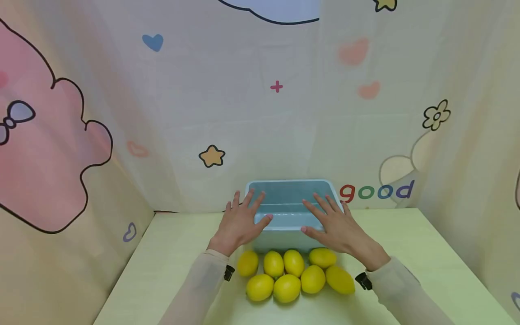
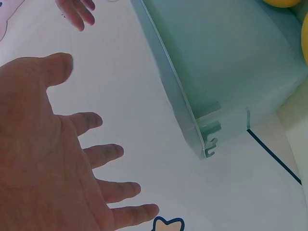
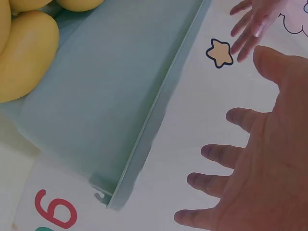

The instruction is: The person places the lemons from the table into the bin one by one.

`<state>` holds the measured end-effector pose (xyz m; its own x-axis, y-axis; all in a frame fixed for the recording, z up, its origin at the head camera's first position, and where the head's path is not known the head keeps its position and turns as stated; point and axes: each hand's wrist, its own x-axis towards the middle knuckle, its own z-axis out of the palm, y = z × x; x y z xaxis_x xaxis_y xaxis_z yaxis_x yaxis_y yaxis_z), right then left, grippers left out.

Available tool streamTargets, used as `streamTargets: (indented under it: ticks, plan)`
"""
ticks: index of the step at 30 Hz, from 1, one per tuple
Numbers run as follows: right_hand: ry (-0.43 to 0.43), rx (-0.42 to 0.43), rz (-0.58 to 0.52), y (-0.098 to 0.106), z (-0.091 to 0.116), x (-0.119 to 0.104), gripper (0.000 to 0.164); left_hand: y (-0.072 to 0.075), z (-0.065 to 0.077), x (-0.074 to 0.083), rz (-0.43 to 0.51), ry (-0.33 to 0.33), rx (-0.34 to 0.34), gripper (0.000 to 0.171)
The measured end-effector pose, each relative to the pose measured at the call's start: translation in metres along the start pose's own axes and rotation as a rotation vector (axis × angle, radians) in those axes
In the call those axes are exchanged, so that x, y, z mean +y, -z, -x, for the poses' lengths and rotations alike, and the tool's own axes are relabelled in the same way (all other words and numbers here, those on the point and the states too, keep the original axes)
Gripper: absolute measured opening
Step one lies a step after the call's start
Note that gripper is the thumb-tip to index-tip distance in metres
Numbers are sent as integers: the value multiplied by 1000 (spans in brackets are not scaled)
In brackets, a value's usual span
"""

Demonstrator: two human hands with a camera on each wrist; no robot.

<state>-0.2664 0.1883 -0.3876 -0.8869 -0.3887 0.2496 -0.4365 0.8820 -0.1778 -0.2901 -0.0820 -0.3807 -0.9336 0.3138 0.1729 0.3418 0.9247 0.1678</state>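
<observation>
A light blue rectangular bin (image 1: 294, 241) stands against the back cloth, and no lemons show inside it in the head view. In front of it several yellow lemons (image 1: 287, 288) lie in two loose rows. My left hand (image 1: 241, 224) is spread above the bin's left side, fingers straight and holding nothing. Over the right side, my right hand (image 1: 339, 225) is likewise spread, palm down and bare. Both wrist views show the fingers apart from the bin's rim (image 2: 178, 91), with the bin's outer wall (image 3: 101, 96) and some lemons (image 3: 29, 55) beyond.
The pale yellow-green table (image 1: 170, 271) holds the bin and lemons. Behind and at both sides hangs a printed cloth (image 1: 243, 113) with hearts, stars and the word "good". Small black clips (image 1: 363, 281) sit at the cuffs of both sleeves.
</observation>
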Motion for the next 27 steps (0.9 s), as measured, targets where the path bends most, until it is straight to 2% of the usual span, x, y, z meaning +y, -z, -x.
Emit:
streamTargets:
  ticks: [3,10,14,21,27]
  plan:
    - [9,7,2,0,5,1,71,1,-1,-2,7,22,17,70]
    - [-4,-12,17,-1,19,6,73,-3,-4,-8,34,66,11,71]
    - [11,27,39,-3,28,8,72,-6,-9,-11,52,95,24,72]
    - [38,104,54,-6,52,6,69,-10,-8,-15,175,133,6,67]
    - [-1,106,58,-9,71,4,61,-12,-7,-18,262,105,21,62]
